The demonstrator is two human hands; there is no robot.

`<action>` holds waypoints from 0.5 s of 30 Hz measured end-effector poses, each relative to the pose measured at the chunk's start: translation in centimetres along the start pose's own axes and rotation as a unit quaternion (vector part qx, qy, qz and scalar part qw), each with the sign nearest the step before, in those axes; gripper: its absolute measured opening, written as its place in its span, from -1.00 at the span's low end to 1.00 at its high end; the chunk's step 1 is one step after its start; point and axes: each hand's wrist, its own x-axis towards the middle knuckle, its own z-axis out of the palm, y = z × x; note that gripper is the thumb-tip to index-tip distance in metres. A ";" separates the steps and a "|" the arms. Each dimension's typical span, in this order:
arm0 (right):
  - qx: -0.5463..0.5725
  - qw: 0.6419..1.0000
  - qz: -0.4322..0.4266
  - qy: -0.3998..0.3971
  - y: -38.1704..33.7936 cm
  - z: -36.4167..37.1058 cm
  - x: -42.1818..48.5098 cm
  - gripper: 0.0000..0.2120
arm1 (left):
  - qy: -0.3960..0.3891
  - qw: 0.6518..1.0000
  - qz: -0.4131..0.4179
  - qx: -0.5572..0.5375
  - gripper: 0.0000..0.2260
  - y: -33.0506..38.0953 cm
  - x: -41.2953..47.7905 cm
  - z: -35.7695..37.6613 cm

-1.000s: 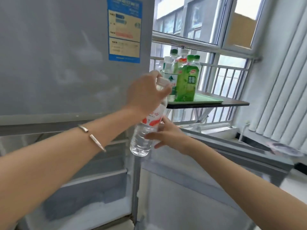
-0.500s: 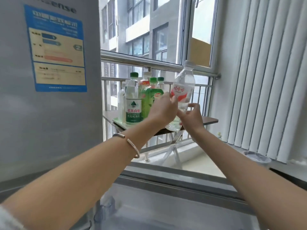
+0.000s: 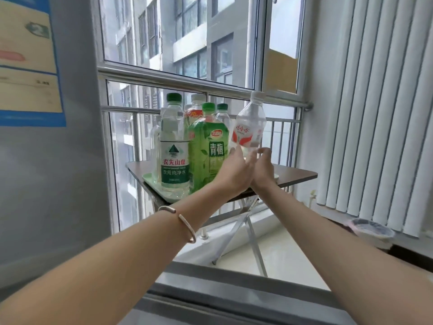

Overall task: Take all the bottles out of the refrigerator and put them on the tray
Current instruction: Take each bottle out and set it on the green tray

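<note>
**Fingers loosely round the red-label bottle at the tray's right edge**

The fingers (image 3: 266, 152) of the right hand (image 3: 263, 171) are curled by the lower body of the red-label water bottle (image 3: 250, 127), and those of the left hand (image 3: 234, 177) reach up on its other side; whether either hand is truly clamped on it or just cupping it I cannot tell, since the hands hide the bottle's base. The bottle stands slightly tilted at centre frame, just right of the green tea bottle (image 3: 208, 151) and the clear green-capped water bottle (image 3: 174, 146), which stand close together on the pale green tray (image 3: 150, 181). The tray sits on the small folding worktop (image 3: 297, 175) by the window railing.

This looks like the setting-down step. To do it well, bring the bottle upright, press its base flat on the tray rather than the bare worktop, and let go only once it stands alone. Draw both hands straight back, away from the crowded neighbours, which a brush could topple. The refrigerator (image 3: 70, 160) fills the left of the frame.
</note>
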 end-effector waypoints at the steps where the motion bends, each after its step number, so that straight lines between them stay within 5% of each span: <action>1: 0.002 1.000 -0.003 -0.002 0.2 0.2 0.1 -0.68 | 0.004 1.000 0.003 -0.004 -0.56 -0.2 -0.1 0.2; 5: 0.016 1.000 0.007 -0.010 0.8 0.9 0.0 -0.70 | 0.004 1.000 0.002 -0.023 -0.54 -1.1 0.0 0.4; 12: 0.019 0.998 0.044 -0.027 1.3 1.7 0.8 -0.86 | 0.034 0.990 -0.024 0.136 -0.56 -1.3 -0.3 0.5; 15: -0.009 0.996 0.053 -0.069 0.8 1.5 0.4 -0.63 | 0.039 0.991 -0.019 0.130 -0.58 -1.5 -1.0 -0.1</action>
